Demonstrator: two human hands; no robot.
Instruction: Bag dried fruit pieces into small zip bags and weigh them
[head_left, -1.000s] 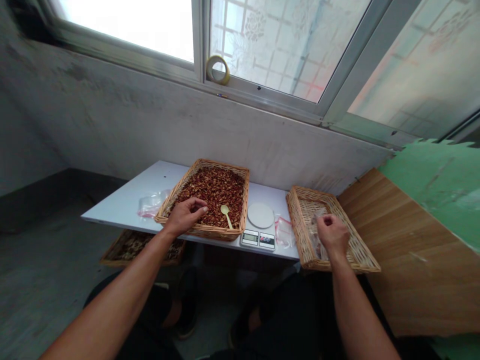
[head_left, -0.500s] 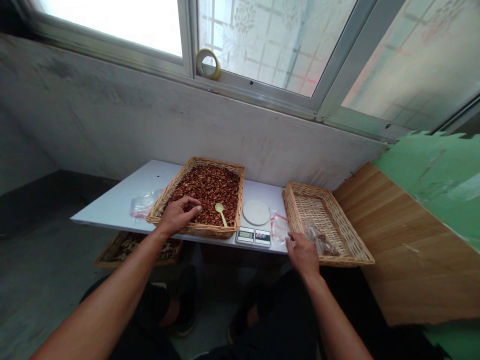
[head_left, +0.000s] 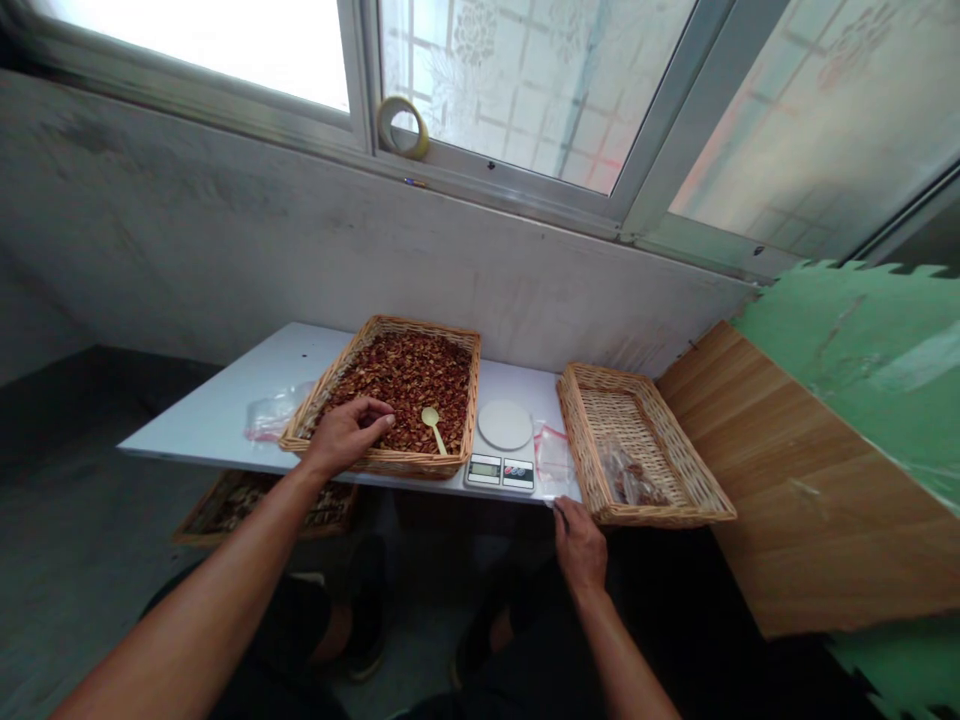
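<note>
My left hand [head_left: 349, 437] rests at the front rim of a wicker basket [head_left: 409, 465] of shelled nuts [head_left: 412, 365], probably walnut pieces. Its fingers are loosely bent, thumb apart, with nothing visible in them. On the nuts lies a pale yellow spoon [head_left: 433, 425]. At the table's front edge my right hand [head_left: 580, 548] is closed, its fingertips at the lower edge of a clear plastic bag [head_left: 553, 458] with red lines. Between the basket and the bag stands a white kitchen scale [head_left: 505, 425], its plate bare.
A second wicker basket [head_left: 660, 515] at the right holds filled clear bags [head_left: 630, 475]. More clear bags [head_left: 274, 415] lie on the white table [head_left: 217, 410] at left. Below stands another basket [head_left: 259, 505]. A wooden board [head_left: 810, 500] leans at right; a tape roll [head_left: 403, 128] sits on the sill.
My right hand has moved left and down, from the right basket's front corner to the bag beside the scale. My left hand stays over the nut basket. The view has shifted slightly.
</note>
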